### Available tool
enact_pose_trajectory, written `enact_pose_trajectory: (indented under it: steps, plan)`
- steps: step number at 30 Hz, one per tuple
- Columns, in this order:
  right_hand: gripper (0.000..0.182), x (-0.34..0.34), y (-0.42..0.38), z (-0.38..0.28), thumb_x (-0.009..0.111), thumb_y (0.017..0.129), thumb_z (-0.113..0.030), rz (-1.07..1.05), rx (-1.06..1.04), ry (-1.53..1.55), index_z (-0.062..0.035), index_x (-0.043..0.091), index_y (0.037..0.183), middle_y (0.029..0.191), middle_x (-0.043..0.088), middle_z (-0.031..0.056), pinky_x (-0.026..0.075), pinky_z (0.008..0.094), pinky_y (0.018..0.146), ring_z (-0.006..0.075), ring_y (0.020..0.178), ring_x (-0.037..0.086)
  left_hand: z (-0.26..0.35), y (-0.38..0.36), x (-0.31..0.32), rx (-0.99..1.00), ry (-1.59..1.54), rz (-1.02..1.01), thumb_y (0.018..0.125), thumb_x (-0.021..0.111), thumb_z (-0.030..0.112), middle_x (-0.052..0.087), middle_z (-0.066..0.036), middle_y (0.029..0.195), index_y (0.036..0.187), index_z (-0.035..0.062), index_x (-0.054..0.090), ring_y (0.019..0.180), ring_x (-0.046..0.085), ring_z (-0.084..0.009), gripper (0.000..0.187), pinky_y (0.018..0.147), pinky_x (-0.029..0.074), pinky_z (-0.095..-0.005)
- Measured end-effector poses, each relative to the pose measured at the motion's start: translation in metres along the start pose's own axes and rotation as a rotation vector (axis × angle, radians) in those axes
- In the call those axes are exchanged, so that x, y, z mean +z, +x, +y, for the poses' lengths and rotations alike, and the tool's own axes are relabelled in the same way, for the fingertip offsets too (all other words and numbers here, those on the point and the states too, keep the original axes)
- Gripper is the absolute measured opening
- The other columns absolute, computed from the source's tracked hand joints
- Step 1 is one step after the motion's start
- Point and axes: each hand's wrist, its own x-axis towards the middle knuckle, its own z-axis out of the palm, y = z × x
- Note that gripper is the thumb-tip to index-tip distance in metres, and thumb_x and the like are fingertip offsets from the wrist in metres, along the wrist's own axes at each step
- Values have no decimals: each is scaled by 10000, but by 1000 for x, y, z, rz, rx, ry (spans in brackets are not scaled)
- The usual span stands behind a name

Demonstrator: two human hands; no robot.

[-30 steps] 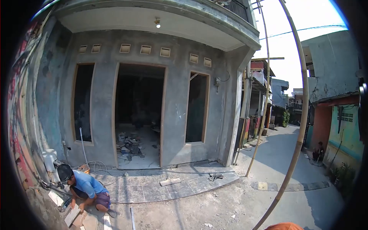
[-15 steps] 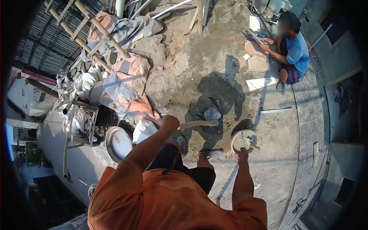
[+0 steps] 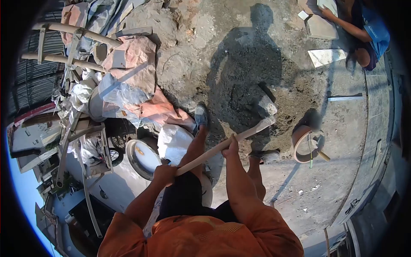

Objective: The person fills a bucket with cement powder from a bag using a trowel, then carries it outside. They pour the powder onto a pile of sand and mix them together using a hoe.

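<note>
Hoe point(image 3: 254, 128) with long pale wooden handle point(image 3: 201, 158) was gripped by left hand point(image 3: 165, 174) near its butt and right hand point(image 3: 231, 146) midway.

The hoe handle point(image 3: 201, 158) was pale wood, smooth and matt; the hoe blade point(image 3: 266, 106) appeared metal, dull and smeared. The mortar point(image 3: 237, 103) looked damp, coarse and lumpy. The white sack point(image 3: 173, 143) showed creased plastic. At the edge of the paving point(image 3: 373, 128), a strip point(image 3: 345, 98) appeared metallic, smooth. The ground point(image 3: 295, 205) was rough, matt.
</note>
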Motion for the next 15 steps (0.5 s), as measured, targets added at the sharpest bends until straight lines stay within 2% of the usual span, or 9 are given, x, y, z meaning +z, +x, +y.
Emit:
enact_pose_trajectory:
  steps: [1, 2, 4, 6, 8, 10, 11, 13, 15]
  plan:
    - [418, 19, 4, 24, 742, 950, -274, 192, -62, -2, -148, 459, 1230, 857, 563, 64, 537, 511, 648, 249, 666, 607, -37, 29, 20, -6, 18, -89, 736, 741, 152, 778, -93, 941, 1023, 180, 764, 919, 767, -317, 289, 787, 604, -453]
    - [418, 36, -2, 42, 742, 950, -274, 248, -58, -17, -148, 459, 1230, 857, 563, 64, 537, 511, 648, 249, 666, 607, -70, 54, 35, -16, 32, -179, 722, 740, 155, 781, -84, 953, 1026, 200, 765, 921, 766, -315, 309, 782, 603, -453]
    - [440, 82, -25, 66, 717, 908, -131, 394, -302, -46, -129, 448, 1256, 879, 556, 76, 541, 435, 595, 240, 682, 610, -118, 82, 45, -53, -115, -138, 712, 735, 186, 767, -101, 928, 1022, 198, 756, 918, 755, -326, 311, 778, 589, -468]
    - [475, 114, -56, 68, 684, 876, -59, 452, -392, -145, -108, 437, 1279, 916, 552, 81, 536, 395, 567, 229, 651, 591, -143, 107, 72, 54, -187, -148, 722, 727, 195, 761, -108, 923, 1014, 202, 753, 948, 747, -330, 293, 796, 585, -466]
    - [480, 150, -90, 54, 674, 860, -46, 568, -604, -211, -46, 435, 1277, 906, 565, 104, 534, 382, 529, 217, 611, 602, -142, 135, 87, 141, -292, -120, 718, 717, 221, 756, -133, 927, 960, 169, 747, 963, 733, -355, 249, 840, 584, -472]
    - [476, 189, -111, 17, 675, 868, -43, 514, -732, -305, -23, 437, 1279, 895, 561, 103, 538, 374, 525, 216, 618, 612, -117, 147, 57, 288, -444, 46, 684, 715, 204, 754, -143, 925, 981, 169, 762, 960, 724, -381, 303, 867, 581, -480]
    - [467, 199, -107, -5, 678, 885, -44, 352, -822, -353, 0, 437, 1283, 893, 559, 105, 544, 376, 522, 219, 615, 619, -109, 169, 63, 312, -460, 46, 714, 733, 208, 761, -149, 922, 1041, 197, 774, 911, 736, -382, 330, 860, 582, -486]
    - [425, 250, -100, -47, 682, 910, -52, 291, -985, -540, 9, 447, 1258, 871, 566, 100, 560, 389, 528, 228, 599, 614, -82, 166, -3, 309, -679, 113, 736, 740, 188, 754, -182, 917, 1030, 162, 767, 894, 736, -376, 296, 831, 573, -501]
    - [501, 286, -60, -105, 713, 892, -76, 295, -1045, -775, 46, 446, 1298, 923, 621, 161, 585, 417, 568, 264, 628, 655, -53, 179, -31, 433, -785, 179, 758, 728, 181, 750, -200, 918, 1055, 126, 757, 901, 732, -387, 303, 832, 567, -512]
